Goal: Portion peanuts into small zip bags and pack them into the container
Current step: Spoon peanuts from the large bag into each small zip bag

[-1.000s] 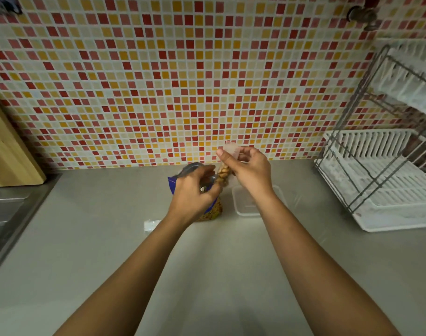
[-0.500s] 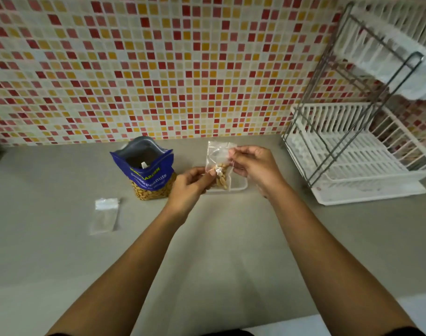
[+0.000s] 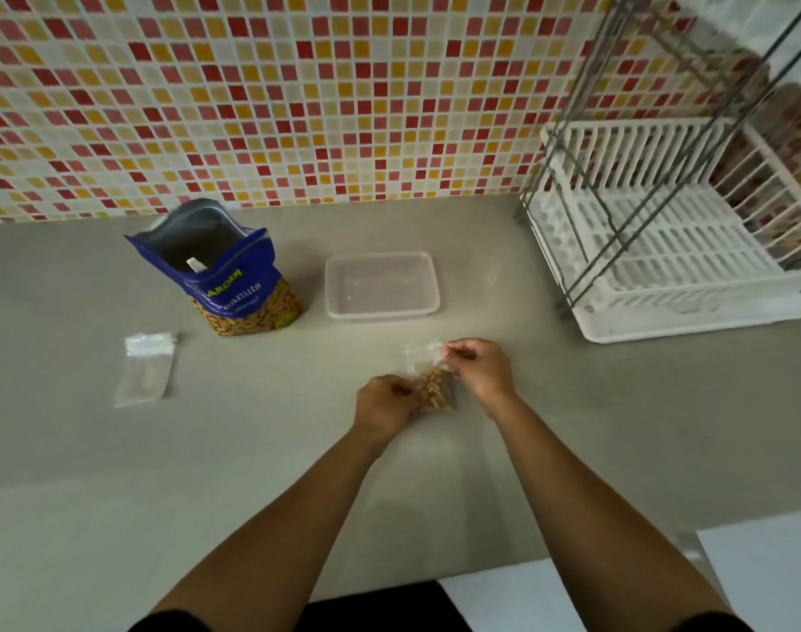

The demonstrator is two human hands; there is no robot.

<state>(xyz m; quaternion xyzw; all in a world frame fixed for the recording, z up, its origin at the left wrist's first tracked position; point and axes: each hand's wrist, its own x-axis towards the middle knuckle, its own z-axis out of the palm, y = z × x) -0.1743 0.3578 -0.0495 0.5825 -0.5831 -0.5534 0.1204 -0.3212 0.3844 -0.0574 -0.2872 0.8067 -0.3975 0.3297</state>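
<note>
Sealing seems my step: my left hand [image 3: 382, 403] pinches the filled zip bag [image 3: 431, 386] at its peanut end, my right hand [image 3: 478, 371] pinches its top edge, low over the counter [image 3: 252, 449] near the container [image 3: 380, 314]. Next I'd run the zip closed, then drop it in.

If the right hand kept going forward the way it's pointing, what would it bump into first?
Probably the clear container, just beyond the small peanut bag that the right hand is pinching. Height is hard to judge, so it might pass over the rim.
</note>
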